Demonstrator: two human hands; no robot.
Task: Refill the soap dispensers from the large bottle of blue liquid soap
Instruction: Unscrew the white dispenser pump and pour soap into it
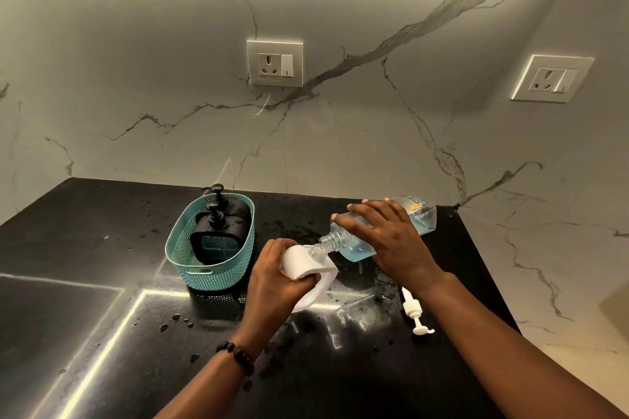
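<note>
Over on the left of the black countertop sits a teal plastic basket with two black pump dispensers standing inside it, pumps on and out of the way for now. Next along, the left hand is wrapped tight around a white dispenser, tipping it so its open top meets the neck of the big bottle. That white body looks rigid and light, so a firm grip round its middle seems right, though wet plastic could slip. Then the clear soap bottle, lying nearly on its side with its threaded mouth pushed against the dispenser; the blue soap has pooled along the lower side and looks perhaps a third full. The right hand lies spread over the top of it, fingers splayed and pressing down rather than curled right round. I'd guess the thin walls give when squeezed, so holding the broad flank near the shoulder steers the pour best. Furthest right, a white pump head lies loose on the counter among splashes.
</note>
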